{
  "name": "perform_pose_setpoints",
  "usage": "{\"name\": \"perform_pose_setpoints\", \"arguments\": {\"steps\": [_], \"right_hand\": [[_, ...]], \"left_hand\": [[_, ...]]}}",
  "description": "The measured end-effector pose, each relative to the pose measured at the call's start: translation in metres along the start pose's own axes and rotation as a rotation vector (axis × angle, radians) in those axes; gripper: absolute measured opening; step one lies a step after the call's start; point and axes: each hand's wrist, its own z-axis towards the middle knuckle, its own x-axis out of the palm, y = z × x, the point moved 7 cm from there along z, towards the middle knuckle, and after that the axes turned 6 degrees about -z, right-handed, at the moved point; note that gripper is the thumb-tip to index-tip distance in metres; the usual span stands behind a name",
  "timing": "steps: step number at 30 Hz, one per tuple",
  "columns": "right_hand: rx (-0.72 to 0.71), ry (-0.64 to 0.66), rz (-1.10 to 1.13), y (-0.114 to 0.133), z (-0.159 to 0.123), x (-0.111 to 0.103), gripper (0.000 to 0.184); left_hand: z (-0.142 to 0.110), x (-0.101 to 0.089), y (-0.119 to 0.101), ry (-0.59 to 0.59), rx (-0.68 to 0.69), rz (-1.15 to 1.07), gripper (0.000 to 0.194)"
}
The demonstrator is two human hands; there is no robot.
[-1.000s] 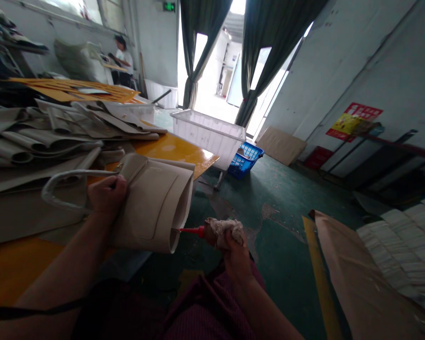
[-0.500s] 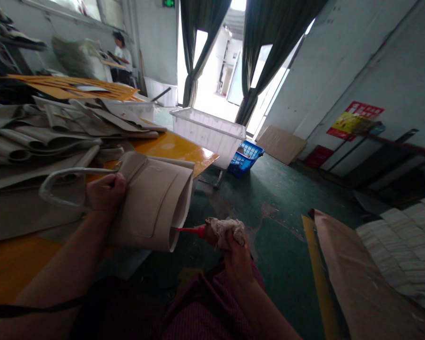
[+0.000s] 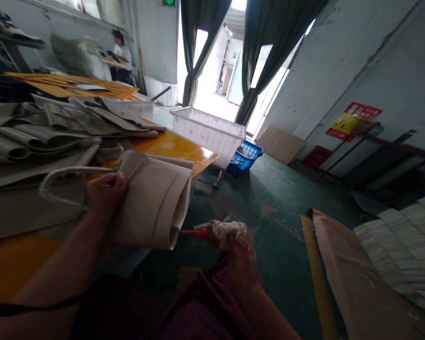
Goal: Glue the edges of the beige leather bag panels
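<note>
Gripping the handle end of the beige handbag (image 3: 147, 196) in the closed left hand (image 3: 106, 191), with its open end facing right past the yellow desk (image 3: 182, 150). Clasping a bottle (image 3: 213, 235) and cloth (image 3: 230, 230) in the right hand's (image 3: 239, 245) wrapped fingers, with red nozzle (image 3: 194, 233) at the rim; cannot tell whether touching. Best to steady that rim and guide the tip evenly.

Wears dark purple-red cloth (image 3: 205, 311) over the lap, with thin lines on it and a few soft folds. Has something black (image 3: 106, 307) beside that, on the left, too dim to make out. Shows a thin black strap (image 3: 24, 310) across the bare left forearm (image 3: 76, 255). Has a bare left hand (image 3: 105, 192), a bare right hand (image 3: 239, 252) and a bare right forearm (image 3: 260, 302) too.
</note>
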Motion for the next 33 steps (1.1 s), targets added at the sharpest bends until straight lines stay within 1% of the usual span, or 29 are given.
{"name": "perform_pose_setpoints", "arguments": {"steps": [3,8,11,14,17,21,23,25,28,30,33], "right_hand": [[-0.014,0.014,0.007,0.005,0.001,0.005,0.061],[-0.045,0.035,-0.084,-0.002,0.002,0.004,0.06],[0.0,0.069,-0.103,-0.01,-0.003,-0.001,0.061],[0.074,0.082,-0.041,-0.014,-0.01,-0.003,0.059],[0.12,0.076,0.006,-0.017,-0.012,-0.002,0.061],[0.141,0.062,0.043,-0.016,-0.007,0.001,0.06],[0.202,0.103,0.1,-0.015,-0.003,0.007,0.059],[0.287,0.195,0.174,-0.011,-0.001,0.02,0.059],[0.39,0.35,0.289,0.003,0.002,0.05,0.056],[0.462,0.45,0.345,0.013,0.003,0.079,0.048],[0.584,0.604,0.368,0.027,0.003,0.136,0.029]], "left_hand": [[0.0,0.0,-0.001,0.008,-0.023,0.012,0.045],[0.0,0.0,-0.003,0.021,-0.016,0.015,0.044],[-0.001,0.0,-0.003,0.027,-0.008,0.015,0.045],[-0.002,0.0,-0.001,0.031,0.002,0.003,0.047],[-0.001,0.001,0.002,0.023,0.024,-0.007,0.046],[0.0,0.0,0.003,-0.001,0.039,0.003,0.045],[0.001,0.0,0.003,0.007,0.038,-0.008,0.045],[0.001,-0.001,0.003,0.012,0.041,-0.009,0.045],[0.002,-0.003,-0.002,0.003,0.07,0.029,0.042],[0.002,-0.004,-0.008,0.0,0.106,0.062,0.041],[0.0,-0.003,-0.018,0.021,0.157,0.134,0.043]]}}
